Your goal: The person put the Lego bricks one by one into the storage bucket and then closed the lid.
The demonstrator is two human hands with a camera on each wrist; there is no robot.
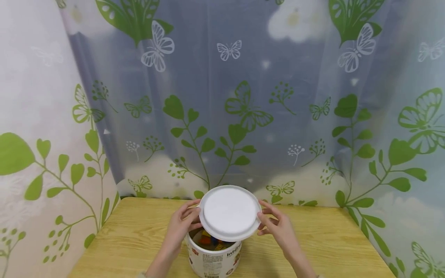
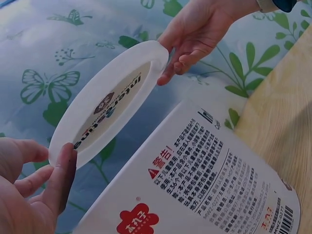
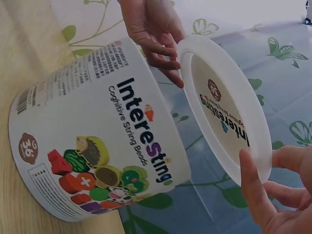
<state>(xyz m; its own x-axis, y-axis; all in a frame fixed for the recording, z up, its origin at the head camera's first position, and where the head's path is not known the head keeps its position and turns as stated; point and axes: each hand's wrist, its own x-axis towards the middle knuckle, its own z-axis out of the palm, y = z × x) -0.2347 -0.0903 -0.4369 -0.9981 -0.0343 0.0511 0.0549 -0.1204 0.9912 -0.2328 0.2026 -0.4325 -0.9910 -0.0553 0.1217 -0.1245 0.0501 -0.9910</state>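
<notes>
A round white lid (image 1: pixel 230 212) is held tilted above a white printed tub (image 1: pixel 213 260), apart from its rim. My left hand (image 1: pixel 183 222) pinches the lid's left edge between thumb and fingers. On the opposite edge, my right hand (image 1: pixel 277 227) grips it the same way. Colourful pieces (image 1: pixel 210 241) show inside the tub, partly covered by the lid. In the right wrist view the tub's label (image 3: pixel 139 129) reads "Interesting Cognitive String Beads". Print (image 2: pixel 109 109) on the lid's face turned to the tub shows in the left wrist view.
The tub stands on a wooden table (image 1: pixel 146 227) near its front. Behind the table hangs a curtain (image 1: pixel 215 116) patterned with leaves and butterflies, and similar patterned sheets (image 1: pixel 45 154) flank both sides.
</notes>
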